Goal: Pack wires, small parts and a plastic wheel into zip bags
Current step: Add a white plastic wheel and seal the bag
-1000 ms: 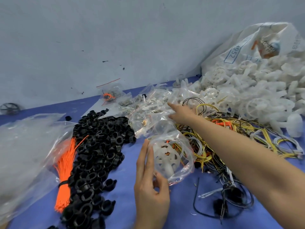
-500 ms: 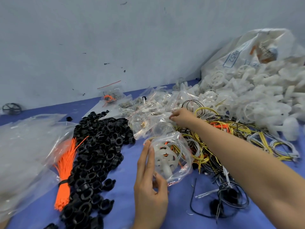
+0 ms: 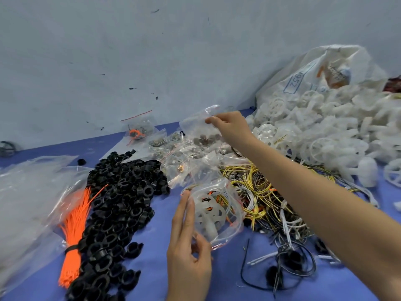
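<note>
Blue tabletop (image 3: 152, 263) against a pale wall carries a heap of black rings (image 3: 121, 205), an orange tie bundle (image 3: 73, 233), tangled wires (image 3: 256, 190) and a pile of white plastic wheels (image 3: 321, 131). Left hand (image 3: 188, 253) grips a zip bag (image 3: 217, 211) holding one white wheel (image 3: 208, 216), just above the tabletop. Right hand (image 3: 232, 127) pinches the top edge of a small-parts bag (image 3: 201, 133), raised over the other clear bags.

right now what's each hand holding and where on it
Left hand holds the zip bag with the white wheel by its lower left side; right hand pinches a small parts bag near its top edge.
</note>
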Demonstrator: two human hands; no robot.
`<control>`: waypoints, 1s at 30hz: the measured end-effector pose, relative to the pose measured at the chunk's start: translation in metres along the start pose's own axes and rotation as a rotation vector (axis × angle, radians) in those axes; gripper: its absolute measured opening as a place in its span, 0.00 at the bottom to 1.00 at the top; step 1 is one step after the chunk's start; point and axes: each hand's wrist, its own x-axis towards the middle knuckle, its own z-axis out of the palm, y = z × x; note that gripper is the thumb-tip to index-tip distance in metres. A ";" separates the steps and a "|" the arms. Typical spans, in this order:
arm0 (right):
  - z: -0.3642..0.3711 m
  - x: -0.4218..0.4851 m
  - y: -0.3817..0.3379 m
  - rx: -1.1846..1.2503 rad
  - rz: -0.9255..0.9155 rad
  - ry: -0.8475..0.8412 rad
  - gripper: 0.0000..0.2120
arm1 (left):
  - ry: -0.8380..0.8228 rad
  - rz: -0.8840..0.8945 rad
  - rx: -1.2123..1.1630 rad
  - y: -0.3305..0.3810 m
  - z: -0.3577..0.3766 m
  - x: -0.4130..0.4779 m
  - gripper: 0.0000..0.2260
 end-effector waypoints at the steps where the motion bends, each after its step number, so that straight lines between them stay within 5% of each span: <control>1: -0.002 -0.001 -0.004 -0.062 -0.042 0.002 0.11 | 0.000 0.000 -0.001 0.000 0.000 0.000 0.34; 7: -0.018 -0.018 -0.013 0.203 0.158 -0.012 0.09 | -0.002 -0.009 -0.016 0.001 0.001 0.000 0.34; 15: -0.031 -0.029 -0.008 -0.430 -0.109 -0.003 0.11 | -0.008 0.003 -0.007 0.001 0.000 0.000 0.34; 24: -0.064 -0.032 -0.014 -0.153 -0.050 0.040 0.11 | -0.008 0.014 -0.009 0.001 0.001 0.000 0.33; 30: -0.084 -0.036 0.013 -0.716 0.022 -0.010 0.13 | -0.011 0.044 -0.025 -0.001 -0.002 0.001 0.30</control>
